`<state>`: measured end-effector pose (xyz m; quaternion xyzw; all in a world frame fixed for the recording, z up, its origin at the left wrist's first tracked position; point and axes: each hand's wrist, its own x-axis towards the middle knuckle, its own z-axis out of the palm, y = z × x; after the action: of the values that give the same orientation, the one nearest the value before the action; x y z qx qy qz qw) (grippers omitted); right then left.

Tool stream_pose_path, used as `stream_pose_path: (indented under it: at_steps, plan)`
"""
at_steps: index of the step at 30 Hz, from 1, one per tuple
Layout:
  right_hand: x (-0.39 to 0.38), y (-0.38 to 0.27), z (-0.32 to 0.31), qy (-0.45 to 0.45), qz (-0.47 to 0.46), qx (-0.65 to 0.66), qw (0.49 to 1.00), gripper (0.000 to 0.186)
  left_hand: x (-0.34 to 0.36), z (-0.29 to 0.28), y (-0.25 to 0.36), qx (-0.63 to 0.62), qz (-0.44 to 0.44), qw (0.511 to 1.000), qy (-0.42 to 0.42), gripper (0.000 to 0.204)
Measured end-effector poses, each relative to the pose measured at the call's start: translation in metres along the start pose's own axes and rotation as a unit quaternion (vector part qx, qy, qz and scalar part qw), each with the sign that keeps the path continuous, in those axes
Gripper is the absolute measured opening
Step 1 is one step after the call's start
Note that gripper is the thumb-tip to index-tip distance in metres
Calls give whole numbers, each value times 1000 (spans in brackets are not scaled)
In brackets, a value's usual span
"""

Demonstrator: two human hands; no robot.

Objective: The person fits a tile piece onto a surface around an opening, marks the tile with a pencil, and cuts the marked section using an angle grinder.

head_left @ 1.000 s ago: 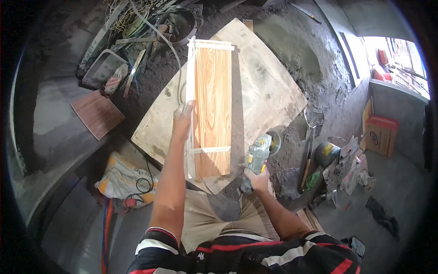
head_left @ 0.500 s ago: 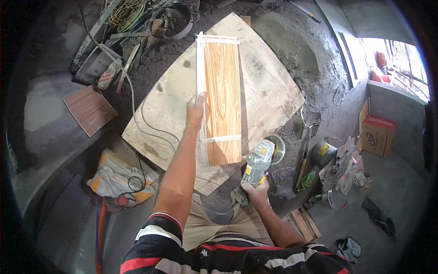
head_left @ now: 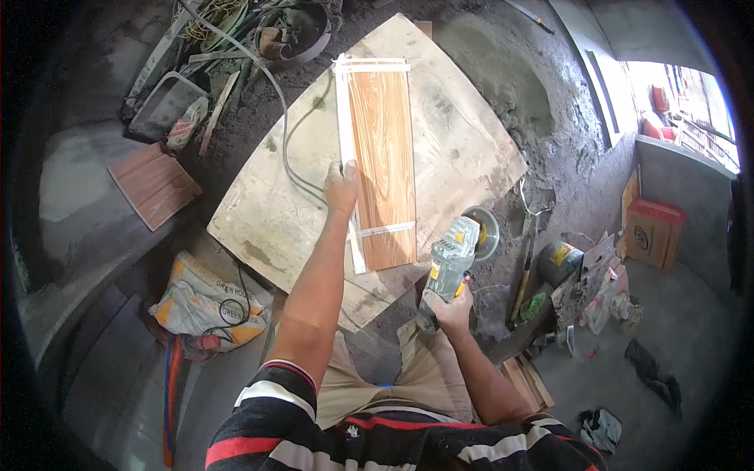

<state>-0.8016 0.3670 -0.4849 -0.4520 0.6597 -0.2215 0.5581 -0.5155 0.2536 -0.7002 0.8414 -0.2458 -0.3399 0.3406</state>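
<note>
left hand (head_left: 342, 187) on wood-grain tile (head_left: 382, 157), right hand (head_left: 450, 308) holding angle grinder (head_left: 454, 251)

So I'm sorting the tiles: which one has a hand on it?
The long wood-grain tile on the board, under the left hand; the reddish tile lies untouched aside.

packages around the plywood board

take the plywood board (head_left: 267, 228) as your landmark. just off its lower-left corner lies a slumped sack (head_left: 206, 304), white with orange and dark print. well to the board's right, by the grey wall, stands an orange-red cardboard box (head_left: 653, 232) with a dark round mark. between the two, near the board's lower-right edge, sits a dark can with a yellow label (head_left: 559, 260).
</note>
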Motion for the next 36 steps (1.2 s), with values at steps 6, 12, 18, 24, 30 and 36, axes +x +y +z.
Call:
stream_pose_path:
  at_steps: [6,12,18,24,30,36]
  plan:
    - [13,2,4,-18,9,-27,999,56,5,-5,20,287,107,952,-10,52]
    - [25,2,28,-48,5,-37,998,62,21,-7,5,371,181,911,12,40]
    - [29,-19,65,-89,3,18,996,63,23,-41,-17,260,185,948,-16,37]
    - [33,-50,85,-63,-52,6,997,55,-103,-131,54,-362,-230,798,-423,40]
    - [2,-56,89,-137,-230,-143,953,84,-183,-142,57,-468,-188,776,-378,62]
    - [-32,-103,91,-206,-246,-212,923,53,-207,-191,77,-561,-249,721,-321,39]
